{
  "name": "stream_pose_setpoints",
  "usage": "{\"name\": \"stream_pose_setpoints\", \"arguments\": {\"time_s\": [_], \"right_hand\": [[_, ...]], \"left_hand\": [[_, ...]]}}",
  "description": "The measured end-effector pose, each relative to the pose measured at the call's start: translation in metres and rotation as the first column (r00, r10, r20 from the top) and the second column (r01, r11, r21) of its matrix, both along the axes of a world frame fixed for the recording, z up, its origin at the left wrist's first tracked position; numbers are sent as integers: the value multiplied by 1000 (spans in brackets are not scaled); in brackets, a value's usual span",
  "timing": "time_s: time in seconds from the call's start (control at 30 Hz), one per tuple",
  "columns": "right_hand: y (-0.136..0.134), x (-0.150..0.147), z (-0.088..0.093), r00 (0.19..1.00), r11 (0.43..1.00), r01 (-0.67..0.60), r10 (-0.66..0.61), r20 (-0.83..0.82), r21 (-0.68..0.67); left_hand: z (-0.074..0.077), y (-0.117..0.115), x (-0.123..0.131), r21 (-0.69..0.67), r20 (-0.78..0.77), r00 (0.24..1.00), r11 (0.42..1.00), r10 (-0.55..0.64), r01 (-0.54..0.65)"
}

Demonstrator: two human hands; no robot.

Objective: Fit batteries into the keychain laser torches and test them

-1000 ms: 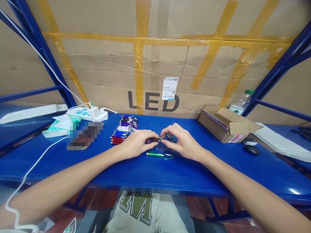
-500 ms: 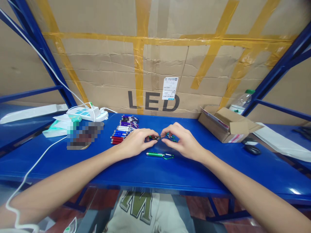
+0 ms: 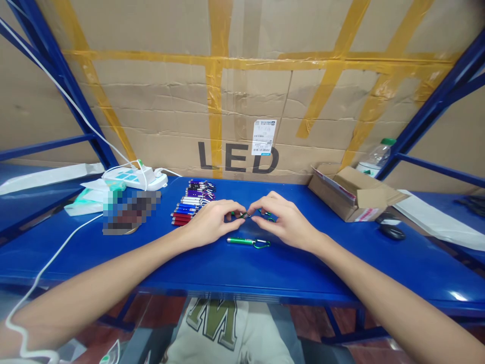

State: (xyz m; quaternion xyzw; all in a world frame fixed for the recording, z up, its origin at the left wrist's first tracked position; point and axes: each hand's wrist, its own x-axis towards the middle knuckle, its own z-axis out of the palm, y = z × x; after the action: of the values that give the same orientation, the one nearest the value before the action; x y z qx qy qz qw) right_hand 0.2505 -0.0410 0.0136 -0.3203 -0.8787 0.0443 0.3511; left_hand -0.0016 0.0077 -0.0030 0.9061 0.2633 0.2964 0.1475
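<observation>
A slim green keychain flashlight [image 3: 242, 241] with a green carabiner clip lies on the blue table, just below both hands. Above it, my left hand [image 3: 217, 220] pinches a small green-and-silver piece [image 3: 245, 216] that looks like part of another such flashlight; fingers cover most of it. The fingertips of my right hand [image 3: 282, 215] close on the same piece from the other side. Behind the right fingers, another green clip [image 3: 270, 218] shows in part. Left of my left hand, several flashlights [image 3: 193, 201] in red, blue, silver, purple and black lie in a row, partly covered by that hand.
An open cardboard box [image 3: 348, 194], a bottle [image 3: 379, 156] and a black mouse [image 3: 392, 231] are at the right. Toward the left are a white power strip [image 3: 132, 177], a cable, a packet [image 3: 93, 197] and a blurred-out item [image 3: 131, 212]. A large LED carton [image 3: 170, 111] walls the back.
Both hands stay together over the same spot, with only a slight shift of the small piece between the fingertips. The whole view has moved a little.
</observation>
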Motion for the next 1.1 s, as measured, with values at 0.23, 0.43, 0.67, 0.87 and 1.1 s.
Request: {"name": "stream_pose_setpoints", "arguments": {"time_s": [0.23,0.43,0.67,0.87,1.1], "right_hand": [[1,2,0,1000,999,17,-17,-16,-41],[0,1,2,998,998,32,-34,-45,-45],[0,1,3,995,992,66,-74,-72,-103],[3,3,1,995,990,53,-64,-83,-132],[2,1,-1,992,992,62,-73,-105,-106]], "left_hand": [[0,-2,0,25,-14,1000,1000,17,-17],[3,-6,2,45,-27,999,999,29,-28],[4,-6,1,68,-20,999,997,25,-24],[4,-6,0,97,-44,999,995,14,-10],[5,-7,1,54,-57,998,999,8,-5]]}}
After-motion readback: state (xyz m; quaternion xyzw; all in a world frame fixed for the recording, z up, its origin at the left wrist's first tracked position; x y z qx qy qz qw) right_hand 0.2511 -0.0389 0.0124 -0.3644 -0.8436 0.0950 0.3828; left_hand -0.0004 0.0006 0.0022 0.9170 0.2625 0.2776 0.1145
